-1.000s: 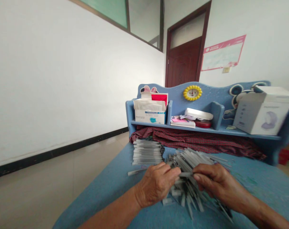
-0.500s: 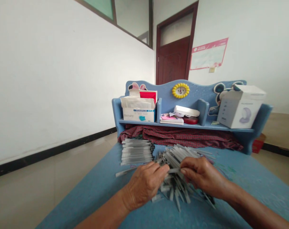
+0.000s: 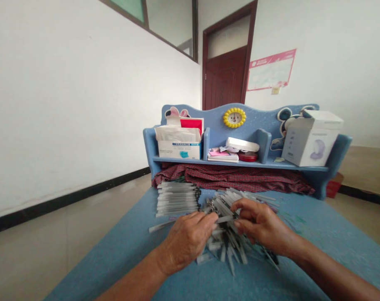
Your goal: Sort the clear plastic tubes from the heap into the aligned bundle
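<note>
Left hand (image 3: pixel 186 240) and right hand (image 3: pixel 261 223) curl narrow over a blue padded surface (image 3: pixel 114 246), forearms angled inward, above a loose heap of clear plastic tubes (image 3: pixel 227 246), a tidy stack of tubes (image 3: pixel 176 199) lying to its left; one tube (image 3: pixel 225 218) runs crosswise, nearly level, about equally near both hands, whether gripped I cannot tell

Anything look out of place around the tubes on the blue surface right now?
Yes: one thin clear plastic tube lies alone on the blue surface, slanting toward the left hand, outside the neat stack of tubes. It looks stray because it lies crosswise below that stack.
</note>
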Tool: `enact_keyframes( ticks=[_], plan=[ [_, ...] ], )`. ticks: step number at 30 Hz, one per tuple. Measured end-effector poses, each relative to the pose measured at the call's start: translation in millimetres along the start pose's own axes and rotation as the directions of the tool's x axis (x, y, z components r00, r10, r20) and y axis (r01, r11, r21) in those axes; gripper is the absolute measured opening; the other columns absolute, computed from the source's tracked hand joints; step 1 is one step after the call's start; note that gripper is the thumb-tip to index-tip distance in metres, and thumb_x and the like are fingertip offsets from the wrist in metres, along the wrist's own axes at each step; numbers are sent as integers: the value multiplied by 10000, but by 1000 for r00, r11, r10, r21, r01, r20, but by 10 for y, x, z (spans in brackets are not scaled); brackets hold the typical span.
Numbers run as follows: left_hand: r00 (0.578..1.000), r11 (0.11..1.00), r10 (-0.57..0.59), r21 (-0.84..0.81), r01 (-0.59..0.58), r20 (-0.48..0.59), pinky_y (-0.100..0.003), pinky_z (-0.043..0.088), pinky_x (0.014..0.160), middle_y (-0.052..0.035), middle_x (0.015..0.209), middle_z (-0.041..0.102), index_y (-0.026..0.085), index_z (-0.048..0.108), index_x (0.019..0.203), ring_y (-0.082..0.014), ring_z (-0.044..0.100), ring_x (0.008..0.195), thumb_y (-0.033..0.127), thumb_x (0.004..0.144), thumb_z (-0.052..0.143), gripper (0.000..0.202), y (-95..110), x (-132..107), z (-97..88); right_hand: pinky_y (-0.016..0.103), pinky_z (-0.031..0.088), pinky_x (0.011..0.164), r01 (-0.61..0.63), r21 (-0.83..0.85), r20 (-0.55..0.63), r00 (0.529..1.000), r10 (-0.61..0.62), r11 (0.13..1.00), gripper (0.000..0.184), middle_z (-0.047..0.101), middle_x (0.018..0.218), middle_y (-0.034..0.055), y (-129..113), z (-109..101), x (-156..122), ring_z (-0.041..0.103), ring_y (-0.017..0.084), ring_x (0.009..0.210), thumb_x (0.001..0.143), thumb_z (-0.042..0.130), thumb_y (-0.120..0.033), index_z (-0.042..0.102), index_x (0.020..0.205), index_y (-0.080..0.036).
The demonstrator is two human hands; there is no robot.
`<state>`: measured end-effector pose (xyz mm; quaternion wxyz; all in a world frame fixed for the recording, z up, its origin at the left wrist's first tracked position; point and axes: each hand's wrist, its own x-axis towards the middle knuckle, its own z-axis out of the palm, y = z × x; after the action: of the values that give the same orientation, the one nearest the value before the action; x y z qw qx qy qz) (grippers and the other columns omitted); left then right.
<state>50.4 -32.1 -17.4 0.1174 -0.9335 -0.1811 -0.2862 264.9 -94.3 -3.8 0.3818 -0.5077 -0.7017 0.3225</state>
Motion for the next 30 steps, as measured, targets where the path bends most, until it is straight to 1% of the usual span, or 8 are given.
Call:
enact_keyframes(
  ticks=[5,8,10,15,20,25,28,30],
  plan=[
    [1000,1000,-19,-14,20,23,-241,478,595,-34,720,629,159,567,959,-145,601,651,213,950,343,231,5,9,-6,208,350,489,49,-134,-39,998,-54,990,290,514,540,-32,-1,5,20,461,91,492,896,441,-372,530,700,-178],
    [999,1000,-22,-18,23,34,-250,484,600,-35,739,638,160,564,971,-153,608,660,210,947,349,222,6,6,-3,193,342,437,-17,21,2,1000,17,1000,138,527,588,-54,11,22,25,440,78,452,859,503,-331,517,874,-195],
    [999,999,-36,-21,36,39,-254,487,606,-38,752,644,160,560,980,-159,614,671,208,945,350,218,7,4,-1,181,302,398,-40,80,10,999,39,996,289,489,565,-87,20,32,25,404,74,427,814,579,-344,474,1047,-210],
    [997,998,-45,-35,47,66,-250,489,632,-43,769,655,163,564,974,-161,624,699,208,947,342,228,14,8,-4,189,338,451,10,-76,-38,999,-12,997,257,526,534,-36,17,44,27,459,79,470,892,449,-355,523,722,-177],
    [994,997,-70,-34,73,88,-259,487,641,-46,780,659,158,563,966,-170,627,706,193,939,357,211,16,15,-11,169,293,344,-109,91,18,994,108,990,227,528,580,-66,11,49,23,396,58,373,833,546,-380,502,949,-190],
    [993,996,-77,-42,81,95,-260,484,651,-44,787,658,158,563,980,-171,621,712,191,937,367,203,8,9,1,165,280,346,-57,-7,-22,998,57,998,307,533,548,-34,25,62,27,413,48,362,898,426,-388,491,682,-180],
    [993,995,-73,-55,78,94,-243,476,650,-40,788,658,159,564,980,-158,615,708,195,937,375,197,5,12,-4,165,293,333,-114,122,-1,993,115,986,160,548,568,-56,21,61,40,417,54,344,839,528,-350,501,836,-193],
    [991,995,-88,-47,93,104,-232,469,636,-33,767,650,156,567,983,-150,607,692,187,935,379,196,8,19,-17,167,269,315,-136,135,-3,991,137,981,207,549,553,-59,15,56,46,416,59,325,829,543,-392,499,873,-195]
  ],
)
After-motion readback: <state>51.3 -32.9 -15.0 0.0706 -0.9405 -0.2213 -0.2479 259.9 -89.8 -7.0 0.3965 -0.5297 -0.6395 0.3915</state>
